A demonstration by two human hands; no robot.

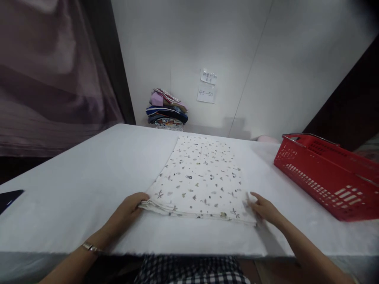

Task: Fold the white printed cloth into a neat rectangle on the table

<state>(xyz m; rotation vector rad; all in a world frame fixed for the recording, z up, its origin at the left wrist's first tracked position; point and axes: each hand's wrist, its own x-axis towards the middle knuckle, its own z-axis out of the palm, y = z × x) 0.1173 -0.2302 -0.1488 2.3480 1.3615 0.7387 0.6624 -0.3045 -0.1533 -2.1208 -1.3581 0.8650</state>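
Observation:
A folded white cloth (pixel 204 185) with small grey, green and brown prints lies lengthwise on the table, its layers showing along the near edge. At its near left corner my left hand (pixel 134 203) is closed on the layers, thumb on top. My right hand (pixel 263 207) is at the right edge, just above the near right corner. Its fingertips pinch the cloth's side there, slightly blurred, with one finger held apart from the others. The far end of the cloth lies flat near the table's back.
The white-covered table (pixel 89 177) runs back to a pale wall. A red plastic basket (pixel 331 177) stands at the right. A stack of folded fabrics (pixel 167 110) is at the back, near paper signs (pixel 206 94). A dark flat object (pixel 10 199) lies at the left edge.

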